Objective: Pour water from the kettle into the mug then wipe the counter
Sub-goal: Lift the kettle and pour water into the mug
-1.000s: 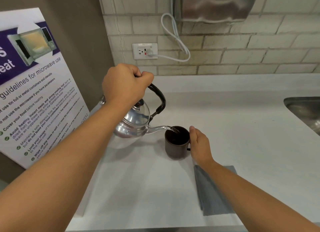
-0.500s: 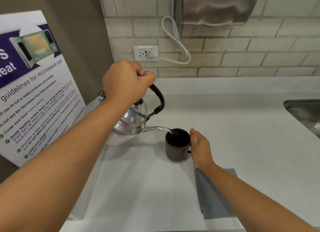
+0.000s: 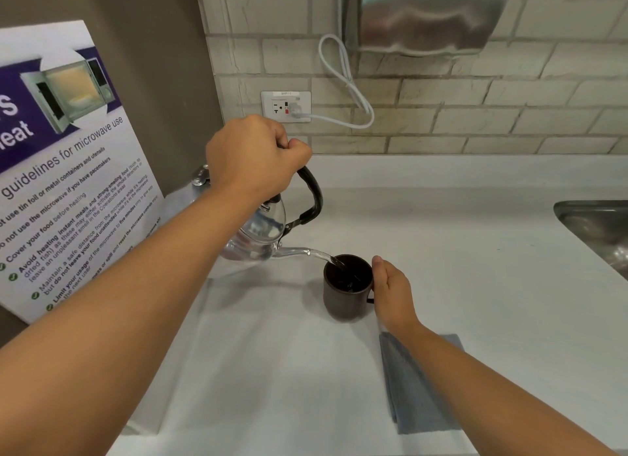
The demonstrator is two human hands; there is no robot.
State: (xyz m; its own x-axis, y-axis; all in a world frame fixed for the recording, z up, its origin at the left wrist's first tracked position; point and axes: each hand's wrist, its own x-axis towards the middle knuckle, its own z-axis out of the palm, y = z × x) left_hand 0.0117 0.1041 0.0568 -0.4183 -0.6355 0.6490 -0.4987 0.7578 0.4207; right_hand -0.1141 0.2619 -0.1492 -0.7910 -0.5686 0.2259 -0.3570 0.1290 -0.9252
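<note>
A shiny steel kettle (image 3: 258, 238) with a black handle hangs tilted above the white counter (image 3: 475, 285), its spout over the rim of a dark brown mug (image 3: 343, 299). A thin stream of water runs from the spout into the mug. My left hand (image 3: 255, 156) is closed around the top of the kettle's handle. My right hand (image 3: 390, 292) grips the mug's right side at its handle; the mug stands on the counter. A folded grey cloth (image 3: 414, 387) lies just behind my right wrist, partly under my forearm.
A microwave guidelines sign (image 3: 68, 170) leans against the left wall. A steel sink (image 3: 601, 231) is cut into the counter at far right. A wall outlet (image 3: 285, 105) with a white cord and a metal dispenser (image 3: 424, 13) are on the brick wall.
The kettle has tipped a little further and water now flows from the spout into the mug. Both hands keep their grips; the view has shifted slightly.
</note>
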